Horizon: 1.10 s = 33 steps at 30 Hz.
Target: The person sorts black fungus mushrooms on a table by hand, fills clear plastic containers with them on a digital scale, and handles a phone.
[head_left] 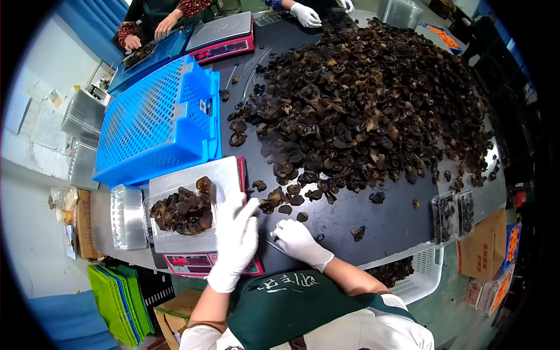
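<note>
My left hand [236, 236], in a white glove, is over the right edge of the near scale [226, 169], beside a clear plastic tray of dark dried fungus [182, 211]. Its fingers are stretched out and no item shows in them. My right hand [298, 240], also gloved in white, is low over the dark table top [350, 216], just right of the left one. Its fingers are bent together; whatever they hold, if anything, is too small to name. Loose fungus pieces lie just beyond both hands, in front of a large fungus heap [361, 105].
A blue crate [151, 116] stands beyond the near scale, with stacked clear trays [127, 217] to its left. Another scale [221, 38] sits farther back. Co-workers' hands [305, 15] are at the far edge. Filled clear boxes [452, 216] stand at the right.
</note>
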Tool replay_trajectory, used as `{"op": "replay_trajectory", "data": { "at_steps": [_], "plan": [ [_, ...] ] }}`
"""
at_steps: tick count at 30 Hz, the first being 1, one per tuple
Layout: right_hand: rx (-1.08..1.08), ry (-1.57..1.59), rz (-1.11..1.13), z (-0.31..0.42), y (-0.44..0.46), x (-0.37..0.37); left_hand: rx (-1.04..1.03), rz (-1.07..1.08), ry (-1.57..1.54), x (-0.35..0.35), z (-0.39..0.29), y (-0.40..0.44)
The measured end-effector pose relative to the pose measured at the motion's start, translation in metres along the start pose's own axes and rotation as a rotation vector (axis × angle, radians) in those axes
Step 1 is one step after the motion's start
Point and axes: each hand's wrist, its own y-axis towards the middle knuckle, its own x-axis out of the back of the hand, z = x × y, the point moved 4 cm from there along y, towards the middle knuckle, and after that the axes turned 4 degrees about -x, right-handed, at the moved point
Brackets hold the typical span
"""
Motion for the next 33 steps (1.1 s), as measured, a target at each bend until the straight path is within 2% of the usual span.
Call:
{"op": "replay_trajectory", "data": {
  "at_steps": [4,7,9,12,14,15,17,18,19,21,22,23,25,27,29,31,32,33],
  "plan": [
    [-0.069,0.237,-0.064,-0.002,-0.017,0.027,0.001,0.203,-0.019,-0.075,0.007,-0.003],
    [-0.257,0.375,-0.127,-0.016,-0.040,0.053,-0.025,0.256,0.044,-0.123,0.024,-0.007],
    [-0.317,0.429,-0.176,-0.029,-0.056,0.067,-0.027,0.257,0.217,-0.142,0.028,-0.004],
    [-0.460,0.370,-0.014,-0.037,-0.080,0.096,-0.048,0.331,0.357,-0.155,0.032,-0.002],
    [-0.559,0.259,0.183,-0.040,-0.092,0.114,0.102,0.554,0.234,-0.154,0.028,-0.002],
    [-0.617,0.193,0.244,-0.043,-0.096,0.120,0.094,0.555,0.234,-0.155,0.030,-0.006],
    [-0.692,0.121,0.295,-0.049,-0.100,0.131,-0.007,0.424,0.006,-0.146,0.022,-0.010],
    [-0.665,0.084,0.228,-0.051,-0.099,0.134,0.135,0.439,-0.156,-0.144,0.023,-0.014],
    [-0.603,0.028,0.109,-0.053,-0.097,0.137,0.129,0.442,-0.159,-0.140,0.017,-0.014],
    [-0.546,-0.059,-0.067,-0.052,-0.082,0.144,0.181,0.245,-0.248,-0.129,0.013,-0.015],
    [-0.482,-0.055,-0.186,-0.056,-0.076,0.141,0.205,0.278,-0.304,-0.126,0.017,-0.016],
    [-0.463,-0.079,-0.211,-0.054,-0.064,0.142,0.107,0.168,-0.253,-0.125,0.018,-0.019],
    [-0.433,0.043,-0.330,-0.055,-0.043,0.137,-0.011,0.139,-0.250,-0.121,0.025,-0.019],
    [-0.465,0.077,-0.333,-0.061,-0.023,0.124,0.062,0.168,-0.311,-0.116,0.025,-0.019],
    [-0.394,-0.058,-0.389,-0.074,-0.008,0.101,0.133,0.198,-0.373,-0.113,0.023,-0.017],
    [-0.549,-0.054,-0.231,-0.084,-0.001,0.086,0.160,0.180,-0.280,-0.115,0.018,-0.015],
    [-0.495,-0.059,-0.352,-0.087,-0.001,0.081,0.139,0.160,-0.250,-0.120,0.020,-0.014],
    [-0.489,-0.060,-0.351,-0.088,-0.003,0.080,0.140,0.155,-0.249,-0.122,0.020,-0.013]
  ]
}}
